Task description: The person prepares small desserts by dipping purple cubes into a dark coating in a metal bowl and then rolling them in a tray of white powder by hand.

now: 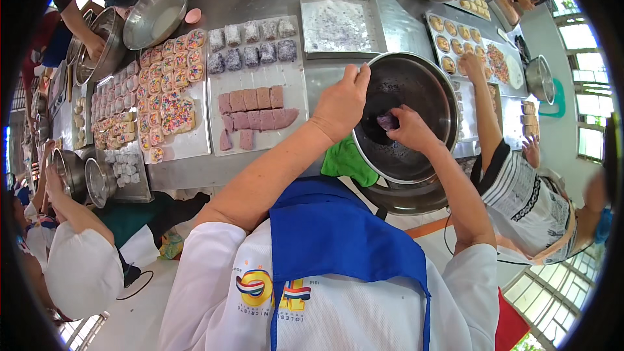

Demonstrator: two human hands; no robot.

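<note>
My left hand (343, 102) grips the rim of a large steel mixing bowl (429, 78), which tilts towards me at the table's front edge. Inside it, my right hand (413, 128) pinches a purple piece of cake (387, 121) over a dark coating on the bowl's bottom. To the left lies a tray (258, 144) with cut pinkish-purple cake pieces (251, 100) in rows. Along its far side sit several white-dusted pieces (251, 31) and purple ones with a whitish coating (251, 55). A square metal pan (341, 22) of white powder stands beyond the bowl.
A green cloth (348, 161) hangs by the bowl. Trays of sprinkle-topped pieces (178, 112) lie at left, near an empty-looking steel bowl (158, 17). At right, a co-worker's hand (473, 65) reaches over a tray of topped pastries (451, 34). Other people work at left.
</note>
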